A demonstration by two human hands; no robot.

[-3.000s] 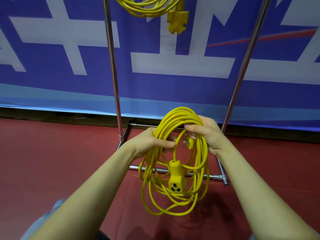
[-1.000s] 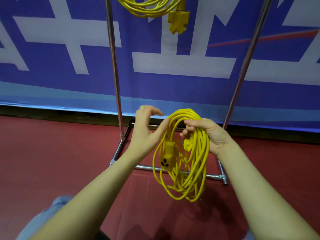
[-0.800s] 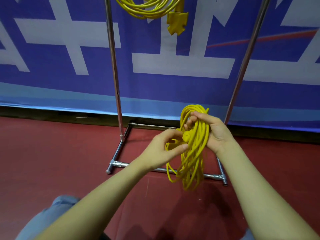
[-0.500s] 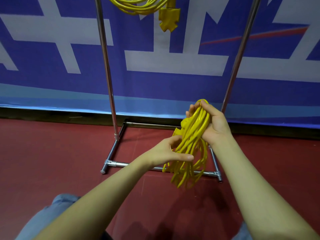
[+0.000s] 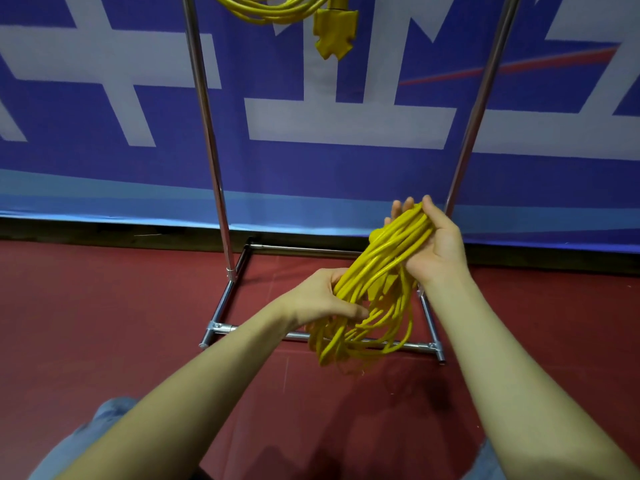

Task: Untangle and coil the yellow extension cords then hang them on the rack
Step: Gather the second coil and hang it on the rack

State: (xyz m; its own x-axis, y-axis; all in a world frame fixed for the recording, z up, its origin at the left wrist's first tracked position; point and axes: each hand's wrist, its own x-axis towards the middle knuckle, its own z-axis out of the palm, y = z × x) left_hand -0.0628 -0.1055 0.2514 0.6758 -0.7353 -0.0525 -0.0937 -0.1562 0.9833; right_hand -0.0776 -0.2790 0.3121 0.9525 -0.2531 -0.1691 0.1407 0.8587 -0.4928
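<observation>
Both hands grip the coiled cord (image 5: pixel 375 282): right hand (image 5: pixel 434 244) at its top, left hand (image 5: pixel 323 299) around the middle. Behind stands the rack (image 5: pixel 207 140), another cord (image 5: pixel 277 10) hanging above, before a blue banner (image 5: pixel 346 168).

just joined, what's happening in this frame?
A person holds a coiled yellow extension cord in both hands: the right hand grips the top of the bundle, the left hand grips its middle. The loops hang above the red floor before a metal rack. Another yellow cord already hangs at the top.
</observation>
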